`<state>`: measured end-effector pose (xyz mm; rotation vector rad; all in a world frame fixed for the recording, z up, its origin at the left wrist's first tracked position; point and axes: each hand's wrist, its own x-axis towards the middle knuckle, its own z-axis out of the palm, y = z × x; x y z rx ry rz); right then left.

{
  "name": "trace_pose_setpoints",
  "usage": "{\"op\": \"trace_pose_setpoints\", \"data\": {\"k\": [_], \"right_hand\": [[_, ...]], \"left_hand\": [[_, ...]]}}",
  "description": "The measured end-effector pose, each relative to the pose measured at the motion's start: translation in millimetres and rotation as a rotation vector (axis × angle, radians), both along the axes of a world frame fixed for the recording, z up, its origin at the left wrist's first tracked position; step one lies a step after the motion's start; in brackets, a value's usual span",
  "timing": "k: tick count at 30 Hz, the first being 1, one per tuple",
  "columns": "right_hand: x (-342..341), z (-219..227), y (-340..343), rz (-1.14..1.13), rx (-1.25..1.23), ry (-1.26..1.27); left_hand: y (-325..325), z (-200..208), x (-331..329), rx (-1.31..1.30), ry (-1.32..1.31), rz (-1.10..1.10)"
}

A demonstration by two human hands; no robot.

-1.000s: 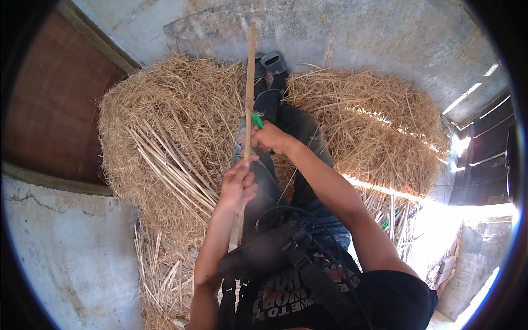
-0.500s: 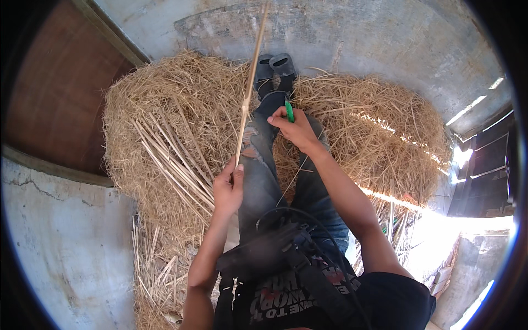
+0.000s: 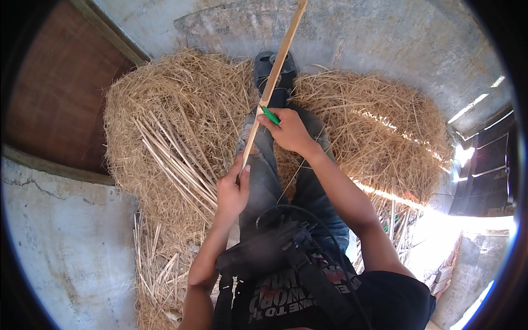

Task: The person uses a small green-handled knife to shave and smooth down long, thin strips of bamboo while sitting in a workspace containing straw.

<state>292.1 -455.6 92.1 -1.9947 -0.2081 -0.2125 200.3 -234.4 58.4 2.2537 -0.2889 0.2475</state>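
Note:
My left hand (image 3: 232,193) is closed around the near end of a long, pale bamboo strip (image 3: 280,58). The strip slants up and away to the right, passing over my leg and the dark sandals (image 3: 264,65). In my right hand (image 3: 292,132) I grip a green utility knife (image 3: 269,115), which meets the strip about halfway along, near a bamboo joint. Its blade is too small to make out. Several thin bamboo strips (image 3: 179,165) lie in a bundle on the straw, left of my left hand.
Dry straw (image 3: 374,121) is heaped on both sides of my legs (image 3: 261,181). A grey wall (image 3: 363,33) curves round the far side, and a brown panel (image 3: 60,99) stands at left. More loose sticks (image 3: 146,264) lie at lower left. A black cable (image 3: 308,212) loops over my lap.
The strip has turned to show its wider, flat face, and its far end has swung right. My right hand has come left, bringing the knife onto the strip.

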Motion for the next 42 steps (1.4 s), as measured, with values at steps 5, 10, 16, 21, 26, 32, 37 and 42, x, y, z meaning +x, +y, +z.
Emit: {"op": "trace_pose_setpoints", "data": {"k": [5, 10, 16, 21, 26, 32, 37, 42], "right_hand": [[2.9, -14.8, -12.4, 0.055, -0.039, 0.025], [0.1, -16.1, -20.6, 0.103, -0.068, 0.077], [-0.7, -24.9, -26.6, 0.161, -0.064, 0.065], [-1.7, -43.0, -21.0, 0.150, 0.066, -0.068], [-1.9, -43.8, -25.9, 0.005, 0.264, 0.118], [-3.2, -50.8, -36.3, -0.189, -0.067, 0.138], [-15.1, -83.2, -21.3, -0.165, -0.219, 0.156], [-13.6, -95.1, -14.1, -0.119, -0.197, 0.165]], "left_hand": [[2.0, 1.9, -0.3, -0.038, 0.090, -0.031], [6.3, 2.1, -0.8, -0.046, 0.153, -0.063], [13.4, 1.4, -2.8, -0.123, 0.275, -0.118], [18.7, -2.2, -0.6, -0.134, 0.379, -0.088], [24.2, -4.8, -0.5, -0.216, 0.419, -0.109], [20.8, 0.9, -3.1, -0.525, 0.685, -0.203], [15.8, -31.6, 13.3, -0.504, 0.739, -0.147], [3.5, -49.8, 33.2, -0.235, 0.558, -0.140]]}}
